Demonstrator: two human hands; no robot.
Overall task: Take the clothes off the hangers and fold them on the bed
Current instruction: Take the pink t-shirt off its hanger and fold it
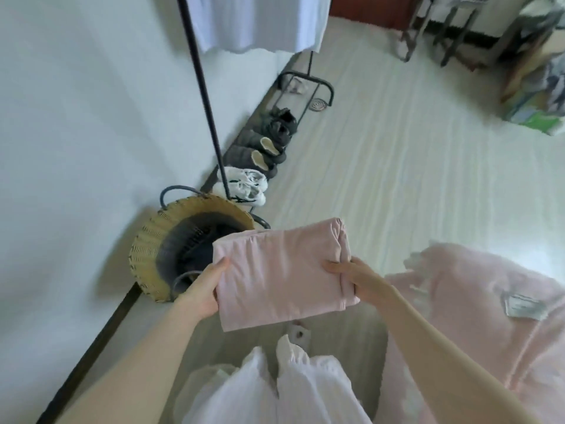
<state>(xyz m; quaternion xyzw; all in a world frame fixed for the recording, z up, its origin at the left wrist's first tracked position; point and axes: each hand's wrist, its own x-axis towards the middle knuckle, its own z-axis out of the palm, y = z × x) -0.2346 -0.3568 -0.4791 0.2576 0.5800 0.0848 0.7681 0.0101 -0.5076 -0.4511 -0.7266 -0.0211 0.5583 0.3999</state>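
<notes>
Head view: left hand (204, 289) fingers curled under the left edge of a folded pink garment (282, 272), thumb on top, gripping it. Right hand (356, 278) clamps the right edge the same way, thumb over the fold. Garment is a neat rectangle held in the air between both hands, above the floor, just left of the bed (477, 316) with its pink cover. Below-left of it a wicker basket (149, 255) sits against the wall. Behind that, black garment rack (201, 84) with white clothes (256, 22) hanging, 3 pairs of shoes (260, 160) on its base.
</notes>
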